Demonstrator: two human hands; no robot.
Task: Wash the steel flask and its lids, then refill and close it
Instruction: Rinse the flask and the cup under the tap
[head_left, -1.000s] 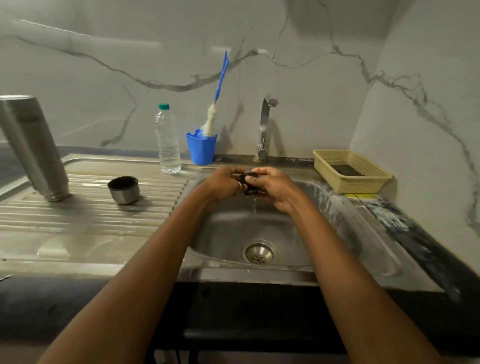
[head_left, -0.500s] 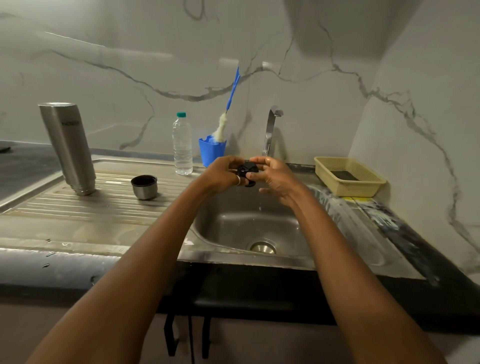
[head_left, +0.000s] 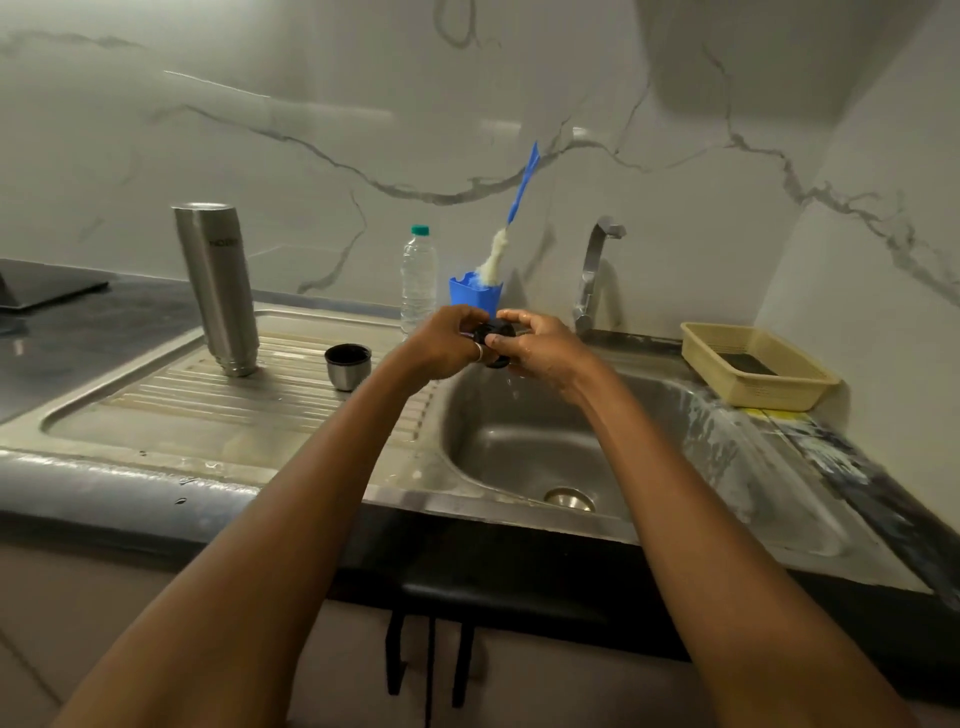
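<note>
Over on the left of the drainboard (head_left: 156, 415) the steel flask (head_left: 218, 291) stands, mouth down as far as I can tell, with the steel cup lid (head_left: 348, 366) open side up just to its right. Behind those are a water bottle (head_left: 418, 275) and a blue cup (head_left: 475, 297) holding a bottle brush (head_left: 519, 202).

Then the main bit: left hand (head_left: 449, 340) and right hand (head_left: 543, 351) both grip the little black inner lid (head_left: 496, 335) between them, held above the sink basin (head_left: 519, 447), with drips coming off. The tap (head_left: 592, 275) is behind, with no stream I can make out, and a yellow basket (head_left: 753, 364) sits far right.

Risk-wise, wet fingers on a small slick lid means it could squirt out and clatter into the basin. A careless left elbow could also topple that tall flask off its ridged footing.
</note>
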